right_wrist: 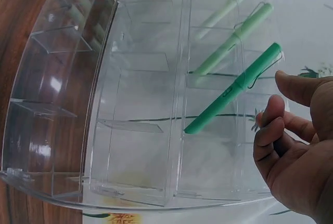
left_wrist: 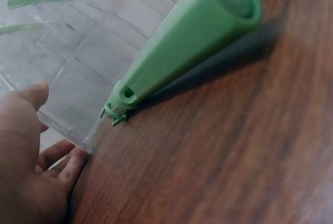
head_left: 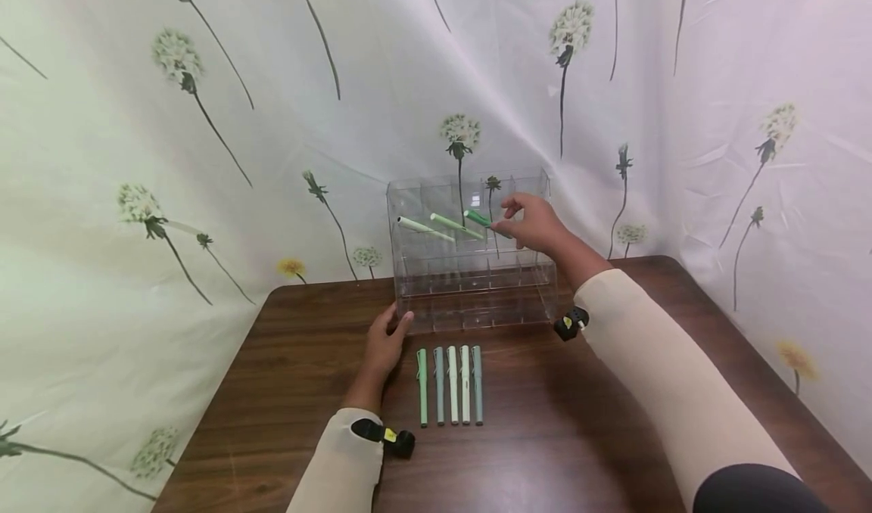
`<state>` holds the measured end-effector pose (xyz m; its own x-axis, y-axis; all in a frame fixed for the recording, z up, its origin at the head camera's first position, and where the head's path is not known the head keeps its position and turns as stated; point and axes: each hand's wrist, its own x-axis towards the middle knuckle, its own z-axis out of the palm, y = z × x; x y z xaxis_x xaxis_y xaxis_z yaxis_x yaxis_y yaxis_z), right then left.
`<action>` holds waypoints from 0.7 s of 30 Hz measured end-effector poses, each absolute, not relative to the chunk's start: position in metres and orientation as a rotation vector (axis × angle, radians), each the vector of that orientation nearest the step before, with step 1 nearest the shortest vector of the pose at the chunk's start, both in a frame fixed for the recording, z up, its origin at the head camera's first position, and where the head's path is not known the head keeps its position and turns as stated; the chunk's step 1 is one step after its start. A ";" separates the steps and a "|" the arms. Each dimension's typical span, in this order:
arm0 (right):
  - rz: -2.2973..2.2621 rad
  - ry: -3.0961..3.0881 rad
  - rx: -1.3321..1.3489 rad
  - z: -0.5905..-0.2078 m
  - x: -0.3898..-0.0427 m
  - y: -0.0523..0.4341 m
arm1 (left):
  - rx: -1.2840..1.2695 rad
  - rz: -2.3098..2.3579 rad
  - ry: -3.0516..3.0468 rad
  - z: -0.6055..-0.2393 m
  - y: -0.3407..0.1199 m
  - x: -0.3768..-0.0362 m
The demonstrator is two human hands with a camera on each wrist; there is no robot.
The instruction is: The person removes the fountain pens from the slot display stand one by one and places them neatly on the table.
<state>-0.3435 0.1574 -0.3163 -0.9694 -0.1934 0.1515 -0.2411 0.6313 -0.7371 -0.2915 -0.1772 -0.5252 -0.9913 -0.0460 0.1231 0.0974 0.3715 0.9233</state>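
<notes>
Three pens in clear organizer; green pen leans diagonally, just left of right hand, fingers loose, released. Left hand braces organizer's lower-left corner.

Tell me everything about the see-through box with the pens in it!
The clear plastic organizer stands upright at the back of the wooden table, against the flowered cloth. Thin walls split it into many compartments. Three green pens lean in its upper row. The left hand touches its lower left corner; the right hand is at its top.
</notes>
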 end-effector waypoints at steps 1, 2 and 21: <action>1.277 -2.784 0.370 -0.316 -0.345 0.157 | -0.048 -1.695 -2.493 -0.525 -0.177 -0.291; 1.287 -2.783 0.370 -0.316 -0.346 0.158 | -0.042 -1.700 -2.493 -0.525 -0.177 -0.291; 1.400 -2.794 0.319 -0.330 -0.358 0.143 | -0.082 -1.689 -2.480 -0.529 -0.177 -0.292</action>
<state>-0.3584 0.1430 -0.3304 -0.9794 -0.1807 0.0905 -0.1807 0.5819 -0.7929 -0.2920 -0.1775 -0.5293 -0.9888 -0.0334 0.1458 0.1234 0.3682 0.9215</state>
